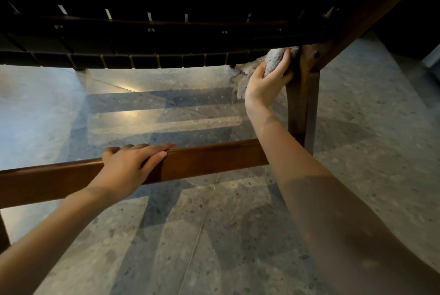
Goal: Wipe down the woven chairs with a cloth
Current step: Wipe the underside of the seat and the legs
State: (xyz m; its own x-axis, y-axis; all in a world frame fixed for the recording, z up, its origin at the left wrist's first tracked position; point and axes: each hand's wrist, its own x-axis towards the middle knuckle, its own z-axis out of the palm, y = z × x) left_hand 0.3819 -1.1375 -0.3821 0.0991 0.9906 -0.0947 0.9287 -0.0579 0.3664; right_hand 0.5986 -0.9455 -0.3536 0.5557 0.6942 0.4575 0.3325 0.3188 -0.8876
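Observation:
I look from low down at the underside of a woven chair (166,39), its dark straps stretched across the top of the view. My right hand (264,82) grips a grey cloth (273,62) and presses it where the seat rail meets the wooden leg (303,104) at the right. Part of the cloth hangs loose to the left of the hand. My left hand (129,163) rests flat on the brown lower crossbar (209,160), fingers laid along its top edge, holding nothing else.
A polished grey speckled stone floor (214,235) lies below, with light reflections and strap shadows. Another chair foot (79,70) stands at the far left. A slanted wooden frame piece (371,11) runs up to the upper right.

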